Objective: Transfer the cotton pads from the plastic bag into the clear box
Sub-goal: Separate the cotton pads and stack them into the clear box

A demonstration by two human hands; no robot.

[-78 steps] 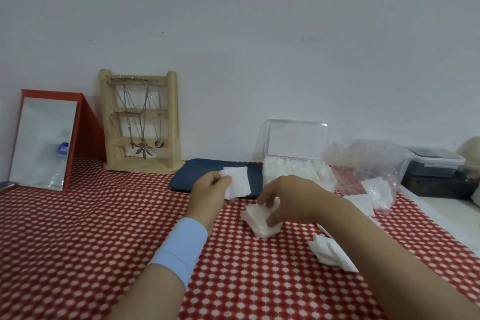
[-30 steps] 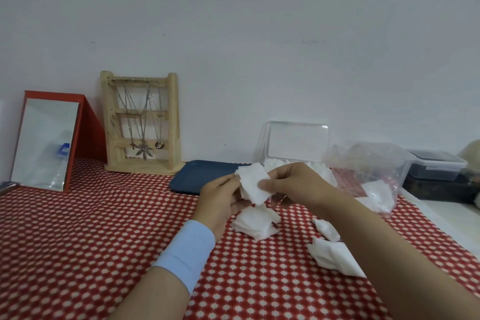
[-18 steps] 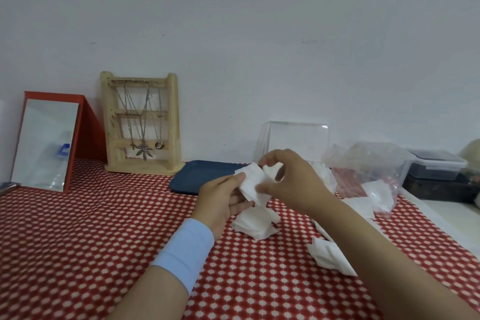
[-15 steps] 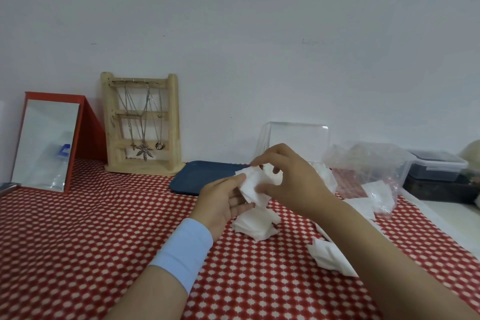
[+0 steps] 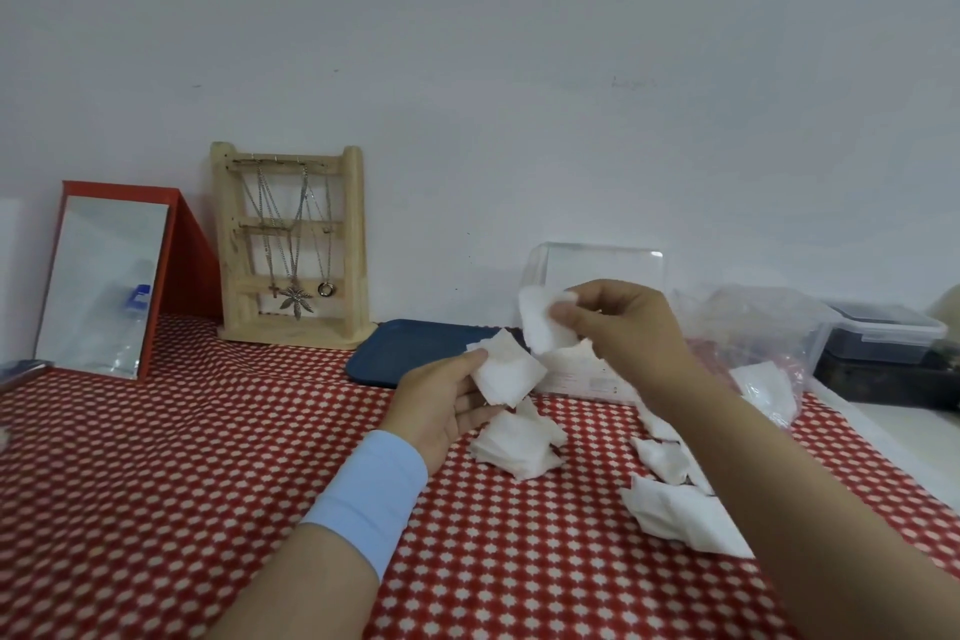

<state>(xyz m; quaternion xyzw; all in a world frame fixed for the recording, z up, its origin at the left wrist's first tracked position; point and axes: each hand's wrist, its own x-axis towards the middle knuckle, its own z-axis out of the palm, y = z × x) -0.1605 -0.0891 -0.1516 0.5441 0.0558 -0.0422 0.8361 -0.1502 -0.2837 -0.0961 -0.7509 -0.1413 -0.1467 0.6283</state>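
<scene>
The right hand [image 5: 623,327] pinches one white cotton pad [image 5: 540,327] between the thumb and the curled fingertips [image 5: 566,311], raised in the air. Just below and to the left of it, the left hand [image 5: 439,403] grips a second pad [image 5: 506,374], the thumb on top and the fingers under it. Whether the two pads touch cannot be told. Directly behind the right fingers stands the clear box [image 5: 597,270], its lid upright. Under the left fingers a loose pile of pads [image 5: 519,444] lies on the red-and-white tablecloth [image 5: 208,483], and more pads [image 5: 675,515] lie to the right of it. The plastic bag [image 5: 753,327], beyond the right wrist, holds a few pads. Farther left are a blue tray [image 5: 410,351], then a wooden jewellery stand [image 5: 291,250] and a red-framed mirror [image 5: 104,281], these two against the white wall [image 5: 467,42].
</scene>
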